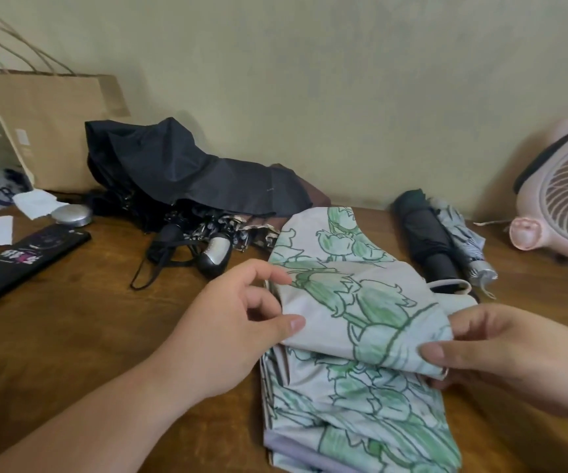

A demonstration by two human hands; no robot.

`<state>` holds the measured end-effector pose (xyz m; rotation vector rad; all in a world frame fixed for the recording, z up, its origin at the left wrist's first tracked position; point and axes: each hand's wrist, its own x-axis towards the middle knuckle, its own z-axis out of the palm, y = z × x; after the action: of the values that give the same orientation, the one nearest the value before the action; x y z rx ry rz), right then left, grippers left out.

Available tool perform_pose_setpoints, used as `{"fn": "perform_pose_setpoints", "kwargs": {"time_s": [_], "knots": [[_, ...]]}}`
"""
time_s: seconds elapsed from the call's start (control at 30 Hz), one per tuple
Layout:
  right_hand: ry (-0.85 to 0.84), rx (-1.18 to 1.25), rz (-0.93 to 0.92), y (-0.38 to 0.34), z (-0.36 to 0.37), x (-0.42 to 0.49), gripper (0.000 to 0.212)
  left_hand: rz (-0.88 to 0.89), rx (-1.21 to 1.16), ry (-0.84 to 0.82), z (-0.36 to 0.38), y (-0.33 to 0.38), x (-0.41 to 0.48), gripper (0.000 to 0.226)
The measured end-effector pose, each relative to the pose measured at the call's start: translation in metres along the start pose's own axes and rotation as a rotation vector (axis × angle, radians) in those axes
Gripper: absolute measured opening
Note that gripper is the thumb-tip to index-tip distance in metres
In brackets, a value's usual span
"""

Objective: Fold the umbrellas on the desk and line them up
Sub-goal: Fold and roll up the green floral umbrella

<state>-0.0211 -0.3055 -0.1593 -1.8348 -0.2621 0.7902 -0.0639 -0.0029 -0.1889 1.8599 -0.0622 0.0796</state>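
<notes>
A cream umbrella with green flower print lies loosely collapsed on the wooden desk in front of me. My left hand pinches a fold of its cloth at the left side. At the right side my right hand pinches the same fold's edge. Behind it, a black unfolded umbrella sprawls against the wall, its handle pointing at me. A folded dark umbrella and a folded grey-white one lie side by side at the right.
A brown paper bag leans on the wall at the back left. A black flat box, a round silver tin and white papers sit on the left. A pink fan stands at the right edge.
</notes>
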Motion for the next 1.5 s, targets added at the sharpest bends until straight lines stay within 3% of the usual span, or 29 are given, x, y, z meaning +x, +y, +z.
{"fn": "perform_pose_setpoints", "kwargs": {"time_s": [0.07,0.23,0.67,0.8,0.9,1.03,1.17,1.23,1.4,1.47,1.5], "knots": [[0.058,-0.183,0.061,-0.002,0.0,-0.003,0.051,0.011,0.147,-0.033,-0.001,0.002,-0.003,0.033],[0.026,-0.509,0.151,-0.017,0.007,-0.009,0.06,-0.021,0.364,-0.089,0.001,0.004,-0.007,0.025],[0.041,-0.475,0.233,-0.015,0.016,-0.005,0.05,-0.043,0.522,-0.128,0.005,0.003,-0.006,0.024],[0.094,-0.556,0.235,-0.011,0.018,-0.003,0.041,0.005,0.672,-0.118,0.003,0.002,-0.005,0.005],[0.115,-0.597,0.247,-0.01,0.022,-0.002,0.04,0.235,0.929,-0.043,0.0,0.006,0.001,0.033],[0.115,-0.617,0.242,-0.011,0.021,-0.002,0.034,0.541,1.05,-0.038,0.019,0.033,0.017,0.039],[0.089,-0.643,0.225,-0.011,0.022,-0.004,0.031,0.454,1.222,-0.285,0.046,0.035,0.054,0.074],[0.075,-0.654,0.222,-0.011,0.023,-0.005,0.031,0.407,1.31,-0.371,0.057,0.018,0.059,0.072],[0.051,-0.718,0.266,-0.015,0.02,-0.009,0.031,0.445,1.35,-0.333,0.068,0.001,0.048,0.064],[0.209,-0.799,0.211,-0.015,0.018,-0.009,0.035,0.448,1.331,-0.336,0.069,0.003,0.048,0.062],[0.379,-0.826,0.121,-0.013,0.018,-0.007,0.034,0.446,1.319,-0.341,0.07,0.003,0.048,0.062]]}}
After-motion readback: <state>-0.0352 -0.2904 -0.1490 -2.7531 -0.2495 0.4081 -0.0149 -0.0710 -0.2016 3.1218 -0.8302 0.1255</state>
